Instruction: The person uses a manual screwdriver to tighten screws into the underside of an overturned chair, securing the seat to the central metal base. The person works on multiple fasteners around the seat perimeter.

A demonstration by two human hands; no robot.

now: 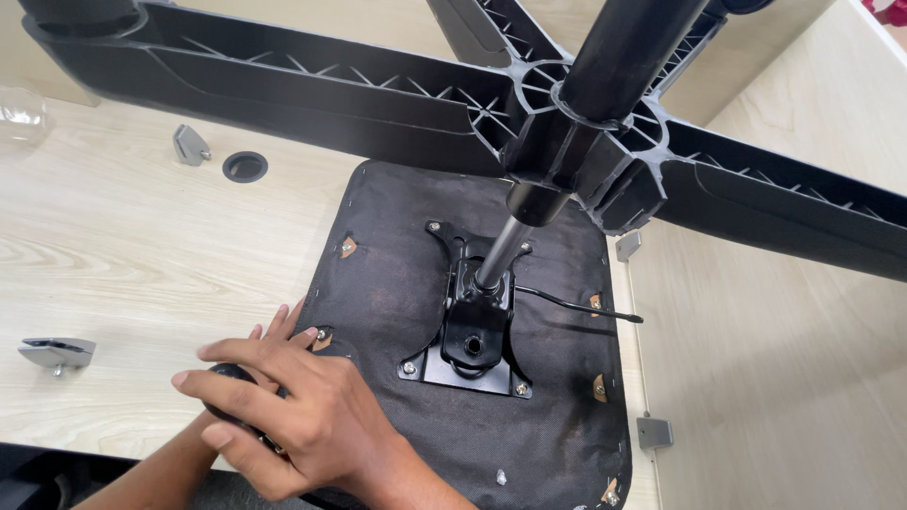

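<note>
- Your right hand [283, 416] curls tightly over a dark round object [227, 397] at the upturned chair seat [397, 283]'s near-left corner.
- Your left hand [274, 331] (mostly hidden) lies underneath; its grip can't be told.

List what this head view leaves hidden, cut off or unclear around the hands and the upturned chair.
- Dark object: mostly covered by the right hand, so its kind is unclear.
- Left hand: only fingertips show behind the right hand; its grip cannot be judged.
- Chair base: arm ends run off the top and side edges; castors unseen.
- Seat underside: lower corner cut off by the bottom edge.
</note>
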